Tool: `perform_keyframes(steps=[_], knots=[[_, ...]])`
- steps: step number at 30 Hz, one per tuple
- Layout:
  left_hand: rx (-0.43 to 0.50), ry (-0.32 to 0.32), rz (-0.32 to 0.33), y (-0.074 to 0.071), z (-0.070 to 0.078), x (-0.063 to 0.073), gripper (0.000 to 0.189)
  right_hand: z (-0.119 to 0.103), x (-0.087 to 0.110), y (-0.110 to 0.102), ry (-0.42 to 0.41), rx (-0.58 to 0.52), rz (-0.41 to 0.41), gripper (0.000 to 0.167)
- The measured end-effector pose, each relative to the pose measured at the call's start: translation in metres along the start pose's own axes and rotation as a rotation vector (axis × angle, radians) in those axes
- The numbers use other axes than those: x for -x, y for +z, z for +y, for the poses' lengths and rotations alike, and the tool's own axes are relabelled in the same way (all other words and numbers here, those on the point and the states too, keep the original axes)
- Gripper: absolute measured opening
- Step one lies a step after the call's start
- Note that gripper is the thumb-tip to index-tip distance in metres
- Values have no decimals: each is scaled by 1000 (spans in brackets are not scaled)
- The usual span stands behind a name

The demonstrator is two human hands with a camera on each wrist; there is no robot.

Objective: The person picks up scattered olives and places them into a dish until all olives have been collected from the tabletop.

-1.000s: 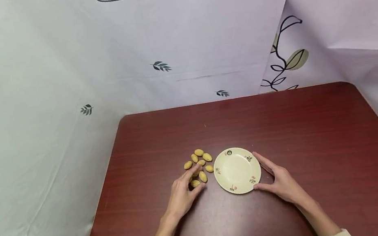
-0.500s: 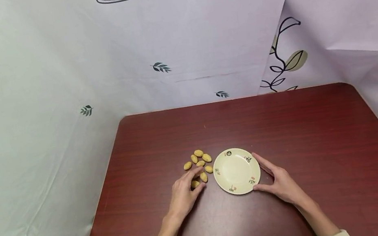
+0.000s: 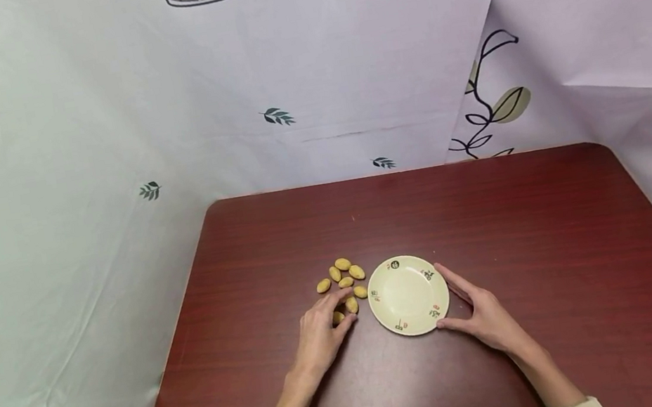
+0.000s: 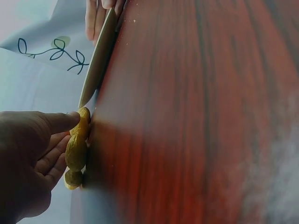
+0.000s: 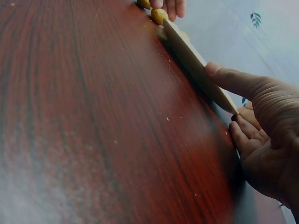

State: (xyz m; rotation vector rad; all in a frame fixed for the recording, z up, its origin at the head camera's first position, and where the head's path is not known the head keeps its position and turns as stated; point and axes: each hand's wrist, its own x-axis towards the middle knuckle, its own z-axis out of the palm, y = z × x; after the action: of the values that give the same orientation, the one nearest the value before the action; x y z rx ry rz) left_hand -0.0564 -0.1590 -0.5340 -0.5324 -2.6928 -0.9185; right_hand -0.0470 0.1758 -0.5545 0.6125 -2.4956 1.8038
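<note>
Several small yellow oval pieces (image 3: pixel 343 264), like nuts or small fruits, lie in a loose group left of a pale round plate (image 3: pixel 408 296) with printed marks on its rim. My left hand (image 3: pixel 316 336) is at the near side of the group, thumb and fingers apart around a yellow piece (image 3: pixel 351 305). In the left wrist view the left thumb (image 4: pixel 63 122) touches or nearly touches a yellow piece, and whether it pinches is unclear. My right hand (image 3: pixel 490 320) touches the plate's right rim, thumb and fingers spread along it; in the right wrist view the right thumb (image 5: pixel 229 77) rests on its edge.
The dark red wooden table (image 3: pixel 493 205) extends beyond the plate on all sides. A pale patterned cloth (image 3: pixel 340 52) hangs behind it and along both sides. Tiny crumbs (image 5: pixel 167 118) lie on the tabletop in the right wrist view.
My left hand has shifted slightly right, and the yellow piece by its fingertips has moved a little right with it. The right hand and plate are practically unmoved.
</note>
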Motion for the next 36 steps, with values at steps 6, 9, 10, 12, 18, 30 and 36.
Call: perform_keyframes(steps=[6,9,10,12,18,30,36], knots=[[-29,12,12,3,0,0,49,0,0,1,2,-21,2,102],[-39,14,4,5,1,-1,48,0,-1,2,5,-20,3,101],[-39,13,0,5,1,-1,47,0,-1,2,6,-22,2,101],[-39,9,-3,5,1,-1,46,0,-1,2,6,-18,1,101],[-55,13,-39,5,2,-5,49,1,0,1,7,-17,6,101],[37,-20,-88,2,-1,-12,48,4,0,1,24,-10,-11,103],[122,-50,-86,-1,-4,-13,47,3,1,0,19,-20,-10,103]])
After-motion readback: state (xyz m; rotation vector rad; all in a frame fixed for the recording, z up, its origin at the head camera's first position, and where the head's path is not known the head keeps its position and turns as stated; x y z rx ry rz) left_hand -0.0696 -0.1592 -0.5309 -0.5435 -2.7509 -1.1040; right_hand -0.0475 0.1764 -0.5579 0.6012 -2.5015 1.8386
